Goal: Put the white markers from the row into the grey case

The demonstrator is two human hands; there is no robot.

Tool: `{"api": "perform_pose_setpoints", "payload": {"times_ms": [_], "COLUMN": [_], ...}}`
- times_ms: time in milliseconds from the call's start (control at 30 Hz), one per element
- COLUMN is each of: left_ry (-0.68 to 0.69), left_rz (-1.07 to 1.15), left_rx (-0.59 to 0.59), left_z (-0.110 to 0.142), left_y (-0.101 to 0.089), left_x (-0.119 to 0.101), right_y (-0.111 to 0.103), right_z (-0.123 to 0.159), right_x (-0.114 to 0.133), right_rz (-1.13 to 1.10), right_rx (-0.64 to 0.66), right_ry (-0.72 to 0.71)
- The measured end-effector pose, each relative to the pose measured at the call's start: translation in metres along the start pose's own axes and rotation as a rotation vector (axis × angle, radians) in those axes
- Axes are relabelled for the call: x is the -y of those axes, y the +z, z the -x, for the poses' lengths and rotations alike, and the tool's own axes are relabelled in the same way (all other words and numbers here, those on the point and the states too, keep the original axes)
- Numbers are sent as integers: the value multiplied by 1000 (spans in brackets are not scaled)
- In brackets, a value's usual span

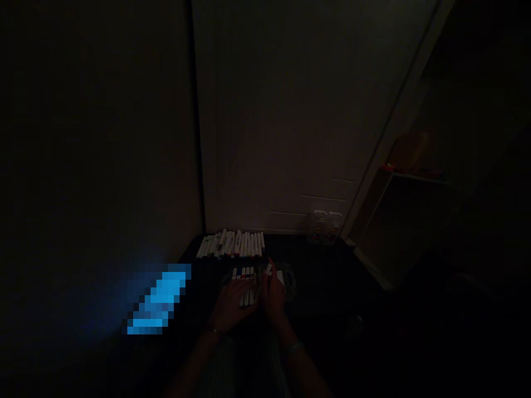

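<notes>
Several white markers with coloured bands (243,272) lie side by side in what looks like a clear plastic case (289,282) on a dark table. My left hand (233,301) rests across these markers with its fingers stretched out. Beside it, my right hand (274,296) is closed around a white marker (269,269), whose end shows above the thumb and fingers. White pieces also show just right of that hand, too dim to make out. Behind the case, a row of white markers (230,243) lies along the table's back left. The room is very dark and fine detail is lost.
Two clear jugs with labels (323,228) stand at the table's back right against a pale wall (282,127). A pixelated blue glowing patch (160,298) is at the left. On the right is a shelf unit (373,210) with an orange object (409,149) on top.
</notes>
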State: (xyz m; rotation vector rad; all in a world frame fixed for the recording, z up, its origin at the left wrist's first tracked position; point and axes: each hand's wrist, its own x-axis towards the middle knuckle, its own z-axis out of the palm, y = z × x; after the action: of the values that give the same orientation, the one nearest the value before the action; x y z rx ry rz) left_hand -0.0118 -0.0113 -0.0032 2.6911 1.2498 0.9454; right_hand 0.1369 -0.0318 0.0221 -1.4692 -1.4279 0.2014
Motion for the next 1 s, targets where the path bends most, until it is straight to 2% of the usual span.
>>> {"api": "perform_pose_setpoints", "payload": {"times_ms": [467, 633, 1000], "left_ry": [24, 45, 16], "left_rz": [6, -1, -9], "left_rx": [0, -20, 13], "left_z": [-2, -5, -3], "left_y": [2, 8, 5], "left_x": [7, 13, 7], "right_y": [13, 14, 7], "right_z": [-1, -2, -2], "right_x": [-21, -22, -14], "right_rz": [73, 114, 97], "right_rx": [-12, -36, -16], "right_ry": [24, 17, 13]}}
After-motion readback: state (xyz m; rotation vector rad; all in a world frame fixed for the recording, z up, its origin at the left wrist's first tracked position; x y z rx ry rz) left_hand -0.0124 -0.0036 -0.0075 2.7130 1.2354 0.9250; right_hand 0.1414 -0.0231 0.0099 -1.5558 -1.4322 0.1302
